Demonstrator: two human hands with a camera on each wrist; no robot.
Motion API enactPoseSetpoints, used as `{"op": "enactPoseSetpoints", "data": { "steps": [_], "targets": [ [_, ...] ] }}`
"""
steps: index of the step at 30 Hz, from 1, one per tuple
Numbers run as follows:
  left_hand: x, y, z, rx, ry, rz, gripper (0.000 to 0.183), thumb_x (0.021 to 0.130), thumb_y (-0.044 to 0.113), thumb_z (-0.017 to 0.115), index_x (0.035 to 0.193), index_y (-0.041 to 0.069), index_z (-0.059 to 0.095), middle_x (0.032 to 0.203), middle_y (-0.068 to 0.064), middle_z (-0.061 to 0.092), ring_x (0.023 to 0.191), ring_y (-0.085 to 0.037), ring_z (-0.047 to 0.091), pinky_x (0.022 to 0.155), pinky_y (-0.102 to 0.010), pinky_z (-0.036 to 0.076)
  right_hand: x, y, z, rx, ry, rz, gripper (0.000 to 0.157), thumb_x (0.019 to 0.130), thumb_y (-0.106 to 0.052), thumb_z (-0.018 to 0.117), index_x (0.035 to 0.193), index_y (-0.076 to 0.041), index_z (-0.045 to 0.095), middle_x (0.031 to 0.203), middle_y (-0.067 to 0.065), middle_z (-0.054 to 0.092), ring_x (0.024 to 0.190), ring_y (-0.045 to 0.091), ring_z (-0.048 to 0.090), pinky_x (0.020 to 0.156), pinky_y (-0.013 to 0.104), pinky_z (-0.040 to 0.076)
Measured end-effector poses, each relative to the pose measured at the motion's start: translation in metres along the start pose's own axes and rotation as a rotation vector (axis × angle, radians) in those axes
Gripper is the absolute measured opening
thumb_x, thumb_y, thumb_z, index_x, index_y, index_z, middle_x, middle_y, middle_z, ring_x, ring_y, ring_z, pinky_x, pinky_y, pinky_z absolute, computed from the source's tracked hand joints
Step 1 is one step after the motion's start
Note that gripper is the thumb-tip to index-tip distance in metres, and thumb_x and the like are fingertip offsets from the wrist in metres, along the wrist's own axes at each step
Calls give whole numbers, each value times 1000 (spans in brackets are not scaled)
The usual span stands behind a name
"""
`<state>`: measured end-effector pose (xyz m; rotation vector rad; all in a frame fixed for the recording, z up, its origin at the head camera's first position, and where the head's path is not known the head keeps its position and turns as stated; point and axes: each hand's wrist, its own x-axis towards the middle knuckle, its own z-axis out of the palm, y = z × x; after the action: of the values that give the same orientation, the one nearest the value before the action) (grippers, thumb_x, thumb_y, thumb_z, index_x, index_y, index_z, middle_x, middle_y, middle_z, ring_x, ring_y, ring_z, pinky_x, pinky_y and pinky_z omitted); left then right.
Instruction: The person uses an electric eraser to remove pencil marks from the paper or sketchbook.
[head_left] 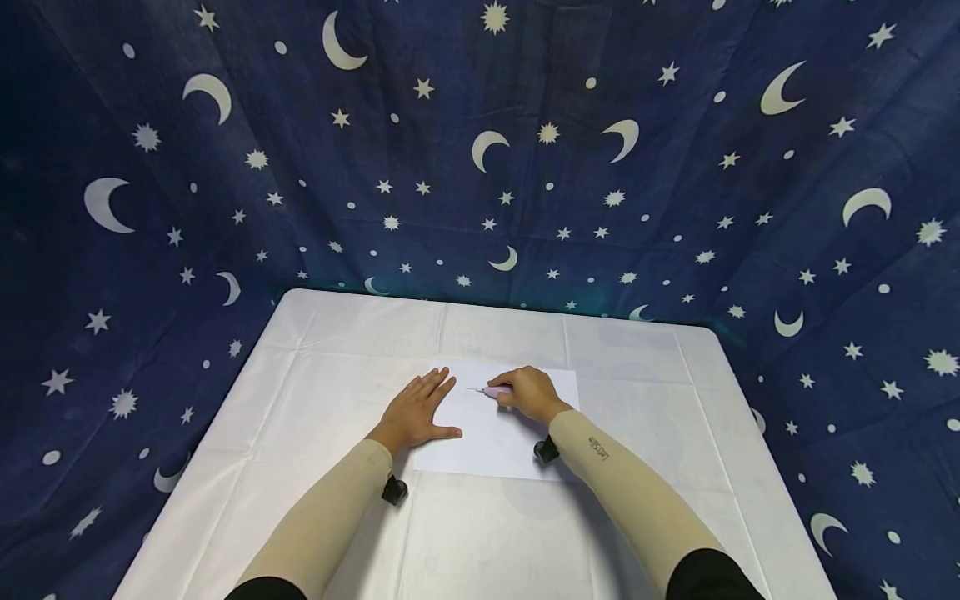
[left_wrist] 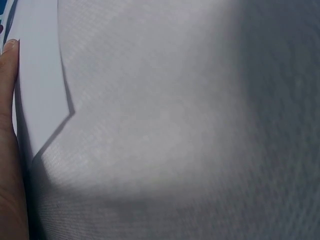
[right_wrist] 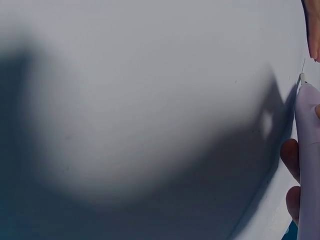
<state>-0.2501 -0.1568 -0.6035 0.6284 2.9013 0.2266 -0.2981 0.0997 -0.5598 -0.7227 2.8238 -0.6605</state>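
A sheet of white paper (head_left: 480,450) lies on the table, with my left hand (head_left: 416,414) spread flat over its left edge, thumb pointing right. In the left wrist view only a strip of that hand (left_wrist: 7,100) shows, beside a paper corner (left_wrist: 42,90). My right hand (head_left: 531,393) grips a pale lavender tool (head_left: 497,391) over the upper middle of the sheet. From the tool's front a thin needle-like tip points left, toward the left hand. The right wrist view shows the lavender handle (right_wrist: 309,130) with fingertips (right_wrist: 291,159) against it; whether the tip touches paper I cannot tell.
A white cloth (head_left: 300,400) covers the table around the sheet. Behind and at both sides hangs a dark blue curtain (head_left: 450,167) with moons and stars. A small black camera is strapped at each wrist.
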Motion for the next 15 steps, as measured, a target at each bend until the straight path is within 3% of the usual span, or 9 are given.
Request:
{"op": "enactPoseSetpoints", "data": {
  "steps": [15],
  "targets": [
    [2,-1,2,-1,-17,-9,107,80,85,44,160,21,14,167,1,5,153,-19,6,124,-41,9,-3,4,-6,-19,-6,36,28,84,-21,78,112,-21,77,113,1,74,108,20,67,96,39,51]
  ]
}}
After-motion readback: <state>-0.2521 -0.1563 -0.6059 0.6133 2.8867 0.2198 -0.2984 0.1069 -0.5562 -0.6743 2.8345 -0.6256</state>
